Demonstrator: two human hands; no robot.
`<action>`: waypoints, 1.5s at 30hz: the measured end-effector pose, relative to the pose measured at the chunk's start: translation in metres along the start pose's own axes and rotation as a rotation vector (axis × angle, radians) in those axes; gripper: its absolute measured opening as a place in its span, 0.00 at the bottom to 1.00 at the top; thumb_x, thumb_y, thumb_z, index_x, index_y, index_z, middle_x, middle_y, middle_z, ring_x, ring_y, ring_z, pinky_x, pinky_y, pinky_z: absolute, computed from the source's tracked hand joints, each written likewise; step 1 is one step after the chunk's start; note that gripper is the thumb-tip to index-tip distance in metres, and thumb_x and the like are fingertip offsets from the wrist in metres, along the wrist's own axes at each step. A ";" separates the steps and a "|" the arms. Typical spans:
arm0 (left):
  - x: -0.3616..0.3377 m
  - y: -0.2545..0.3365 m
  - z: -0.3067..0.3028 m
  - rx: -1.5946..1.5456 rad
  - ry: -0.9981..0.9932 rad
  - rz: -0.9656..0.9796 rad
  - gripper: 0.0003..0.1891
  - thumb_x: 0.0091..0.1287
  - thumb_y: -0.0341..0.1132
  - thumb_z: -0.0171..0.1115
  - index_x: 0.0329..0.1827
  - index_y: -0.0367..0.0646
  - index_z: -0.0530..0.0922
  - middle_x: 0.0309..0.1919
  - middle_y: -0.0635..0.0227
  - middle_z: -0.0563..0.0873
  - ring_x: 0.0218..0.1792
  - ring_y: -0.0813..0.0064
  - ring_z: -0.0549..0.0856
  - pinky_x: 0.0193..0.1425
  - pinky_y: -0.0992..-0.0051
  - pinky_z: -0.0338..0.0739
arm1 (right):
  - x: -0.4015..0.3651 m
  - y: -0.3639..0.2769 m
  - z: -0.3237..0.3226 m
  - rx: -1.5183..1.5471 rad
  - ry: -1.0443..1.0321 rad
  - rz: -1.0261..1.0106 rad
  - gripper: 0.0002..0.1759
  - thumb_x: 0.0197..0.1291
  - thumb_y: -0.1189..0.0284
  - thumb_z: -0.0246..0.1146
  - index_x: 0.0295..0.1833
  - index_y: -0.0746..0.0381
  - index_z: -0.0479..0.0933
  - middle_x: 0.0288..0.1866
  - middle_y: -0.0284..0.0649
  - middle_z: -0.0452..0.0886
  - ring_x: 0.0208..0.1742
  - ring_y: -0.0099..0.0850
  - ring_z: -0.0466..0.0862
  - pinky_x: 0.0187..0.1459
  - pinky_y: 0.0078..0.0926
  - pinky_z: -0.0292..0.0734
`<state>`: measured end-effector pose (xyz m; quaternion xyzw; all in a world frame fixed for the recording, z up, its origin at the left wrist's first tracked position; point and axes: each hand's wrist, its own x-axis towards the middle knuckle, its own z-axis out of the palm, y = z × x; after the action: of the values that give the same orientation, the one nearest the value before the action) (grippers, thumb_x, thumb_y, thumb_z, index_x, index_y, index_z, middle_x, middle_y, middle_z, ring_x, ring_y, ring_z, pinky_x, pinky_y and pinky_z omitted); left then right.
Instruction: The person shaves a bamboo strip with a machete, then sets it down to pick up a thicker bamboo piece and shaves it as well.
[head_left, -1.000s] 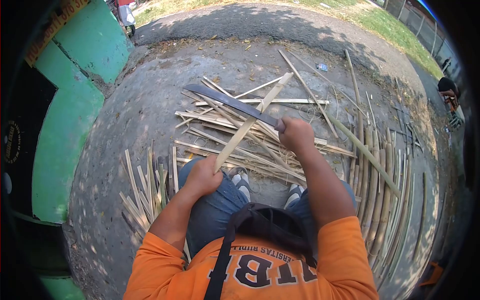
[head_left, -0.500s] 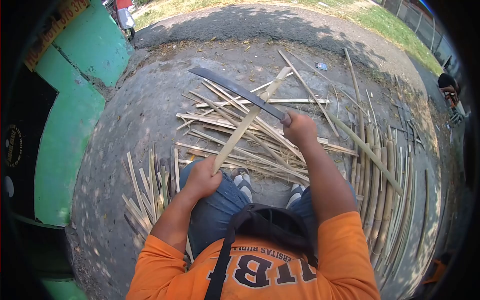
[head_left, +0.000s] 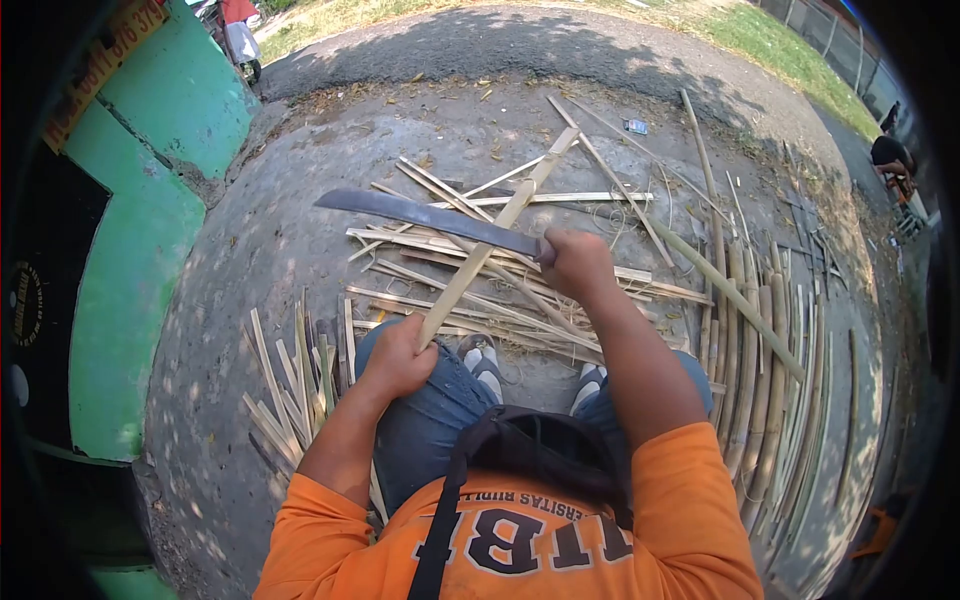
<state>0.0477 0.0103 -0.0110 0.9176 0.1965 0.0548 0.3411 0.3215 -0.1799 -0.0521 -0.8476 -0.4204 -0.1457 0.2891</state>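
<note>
My left hand (head_left: 402, 357) is closed around the near end of a long pale bamboo strip (head_left: 515, 205), just above my left knee. The strip slants up and away to the right, over the pile on the ground. In my right hand (head_left: 578, 262) is the handle of a machete (head_left: 405, 210), its dark blade pointing left. The blade crosses over the strip around the strip's middle. Beneath both lie many split bamboo strips (head_left: 530, 325) in a loose heap in front of my feet.
To the right, long bamboo poles (head_left: 768, 370) lie side by side. Upright-looking split pieces (head_left: 290, 385) stand at my left. A green wall (head_left: 140, 330) runs along the left edge. Beyond the concrete lies a road (head_left: 480, 45). A person (head_left: 890, 155) is at the far right.
The machete has moved left and toward me along the strip, its tip lower now. My right hand has shifted with it. My left hand keeps its hold in nearly the same place.
</note>
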 end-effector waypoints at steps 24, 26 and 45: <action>0.001 -0.004 0.001 0.029 -0.015 0.045 0.12 0.63 0.35 0.66 0.43 0.36 0.78 0.34 0.39 0.86 0.40 0.33 0.85 0.44 0.46 0.78 | 0.011 0.040 -0.030 -0.020 -0.033 0.426 0.12 0.70 0.58 0.63 0.47 0.52 0.85 0.39 0.49 0.89 0.43 0.55 0.88 0.45 0.55 0.83; 0.004 0.000 0.000 0.017 -0.021 0.042 0.12 0.64 0.35 0.66 0.43 0.36 0.78 0.34 0.39 0.86 0.40 0.33 0.85 0.44 0.46 0.78 | 0.012 0.036 -0.033 0.018 0.006 0.394 0.11 0.70 0.58 0.63 0.45 0.53 0.85 0.38 0.48 0.89 0.43 0.55 0.88 0.44 0.55 0.83; -0.002 0.001 -0.006 -0.061 -0.006 0.057 0.11 0.64 0.33 0.66 0.43 0.34 0.78 0.31 0.43 0.86 0.36 0.40 0.86 0.41 0.54 0.79 | 0.016 0.060 -0.046 0.043 0.124 0.350 0.11 0.65 0.59 0.68 0.39 0.55 0.84 0.34 0.47 0.88 0.39 0.55 0.87 0.41 0.53 0.81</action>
<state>0.0446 0.0119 -0.0056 0.9122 0.1677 0.0674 0.3677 0.3790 -0.2271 -0.0302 -0.8908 -0.2511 -0.1362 0.3534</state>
